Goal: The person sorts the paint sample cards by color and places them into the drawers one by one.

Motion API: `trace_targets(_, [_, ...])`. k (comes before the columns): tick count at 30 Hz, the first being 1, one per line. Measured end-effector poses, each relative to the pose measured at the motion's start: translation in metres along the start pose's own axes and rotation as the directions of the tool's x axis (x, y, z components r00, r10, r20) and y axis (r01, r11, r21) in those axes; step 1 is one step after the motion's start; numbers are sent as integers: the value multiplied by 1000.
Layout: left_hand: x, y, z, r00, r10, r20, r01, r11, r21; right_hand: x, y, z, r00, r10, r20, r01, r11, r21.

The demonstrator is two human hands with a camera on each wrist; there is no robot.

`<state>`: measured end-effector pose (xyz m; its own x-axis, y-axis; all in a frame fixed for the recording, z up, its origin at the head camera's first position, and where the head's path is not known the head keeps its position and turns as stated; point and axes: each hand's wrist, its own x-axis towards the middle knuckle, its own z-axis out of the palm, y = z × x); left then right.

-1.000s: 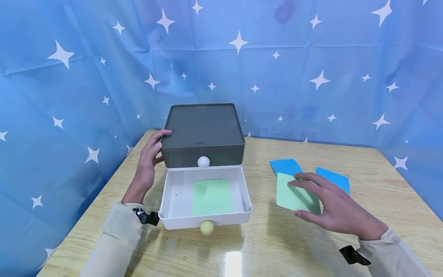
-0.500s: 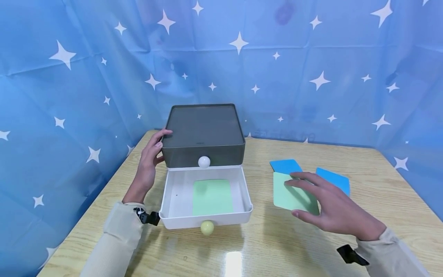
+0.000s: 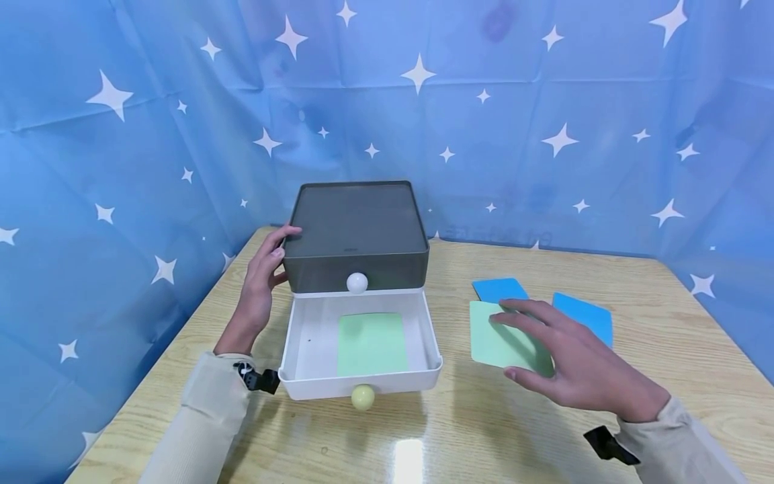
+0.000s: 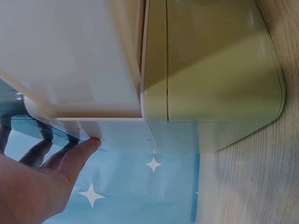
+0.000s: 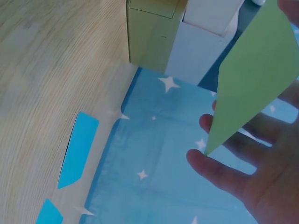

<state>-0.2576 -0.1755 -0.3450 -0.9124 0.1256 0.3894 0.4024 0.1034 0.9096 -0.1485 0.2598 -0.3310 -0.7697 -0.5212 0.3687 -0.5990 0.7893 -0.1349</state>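
My right hand (image 3: 574,359) pinches a light green square card (image 3: 508,339) above the table, right of the drawer unit. Its fingers lie along the card's far edge and the thumb is at the near edge. In the right wrist view the green card (image 5: 257,74) stands steeply among the fingers. My left hand (image 3: 256,289) rests against the left side of the drawer unit's dark grey top (image 3: 357,218), fingertips at the upper edge. Below it, a white drawer (image 3: 308,336) is pulled out, with a green card (image 3: 371,344) lying flat inside.
Two blue cards, one at the back (image 3: 498,289) and another blue card (image 3: 585,317) farther right, lie on the wooden table (image 3: 484,430). The drawers carry a white knob (image 3: 357,283) and a pale yellow knob (image 3: 363,397). A starry blue curtain (image 3: 387,114) hangs behind.
My right hand has drifted slightly left with the green card, closer to the drawer. My left hand and the drawer unit have stayed put.
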Motion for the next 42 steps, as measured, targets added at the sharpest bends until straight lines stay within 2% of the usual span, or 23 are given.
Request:
trace_targets(14, [1, -2, 0, 1000, 1, -1, -1, 1000, 8, 8, -9, -2, 998, -45, -33, 45, 999, -3])
trace_targets(42, [1, 0, 1, 1000, 2, -5, -2, 1000, -2, 22, -26, -1, 991, -128, -22, 129, 992, 15])
